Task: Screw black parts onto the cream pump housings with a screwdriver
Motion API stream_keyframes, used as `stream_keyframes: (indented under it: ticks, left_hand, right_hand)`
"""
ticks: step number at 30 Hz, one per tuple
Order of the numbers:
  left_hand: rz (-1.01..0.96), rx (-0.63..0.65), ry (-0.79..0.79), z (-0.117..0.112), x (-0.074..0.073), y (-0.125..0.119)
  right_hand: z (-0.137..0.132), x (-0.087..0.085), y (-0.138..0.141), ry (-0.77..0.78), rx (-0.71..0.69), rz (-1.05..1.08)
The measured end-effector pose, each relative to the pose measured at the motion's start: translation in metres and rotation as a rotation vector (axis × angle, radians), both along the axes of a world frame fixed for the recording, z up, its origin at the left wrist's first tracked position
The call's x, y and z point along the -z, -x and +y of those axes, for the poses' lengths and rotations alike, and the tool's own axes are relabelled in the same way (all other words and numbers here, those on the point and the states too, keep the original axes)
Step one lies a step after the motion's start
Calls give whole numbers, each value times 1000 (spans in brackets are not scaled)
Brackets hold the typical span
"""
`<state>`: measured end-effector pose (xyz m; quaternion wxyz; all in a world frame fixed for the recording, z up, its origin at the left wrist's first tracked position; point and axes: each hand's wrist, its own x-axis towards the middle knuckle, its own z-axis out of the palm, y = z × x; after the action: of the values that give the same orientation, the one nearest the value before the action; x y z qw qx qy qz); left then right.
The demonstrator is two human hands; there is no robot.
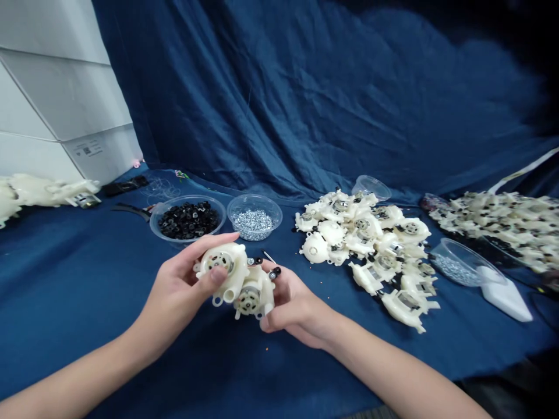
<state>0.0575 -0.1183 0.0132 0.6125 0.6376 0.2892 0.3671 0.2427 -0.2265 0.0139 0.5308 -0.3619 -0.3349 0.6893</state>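
Two cream plastic motor housings are held up over the blue cloth, close against each other. My left hand (186,279) is closed round the upper-left motor housing (233,265), its thumb across the round metal motor face. The lower-right motor housing (250,299) sits in my right hand (292,302), thumb at its lower edge and fingers behind it. Small black fittings with screws (274,273) stick out at the right of the housings. Just behind my right hand shows a thin metal shaft (268,256); the rest of it is hidden.
Behind my hands stand a clear bowl of black parts (187,220) and a clear bowl of silver screws (254,218). A pile of motor housings (367,233) lies to the right, more housings (502,224) farther right. A tipped screw tub (458,265) lies between. White boxes (65,87) stand at left.
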Motion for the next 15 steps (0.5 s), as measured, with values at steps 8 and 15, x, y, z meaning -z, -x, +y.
stream_keyframes:
  ticks: [8, 15]
  left_hand:
    - [6, 5, 45, 9, 1, -1]
    - [92, -87, 106, 23, 6, -2]
  right_hand:
    - [9, 0, -4, 62, 37, 80]
    - [21, 1, -11, 105, 162, 184]
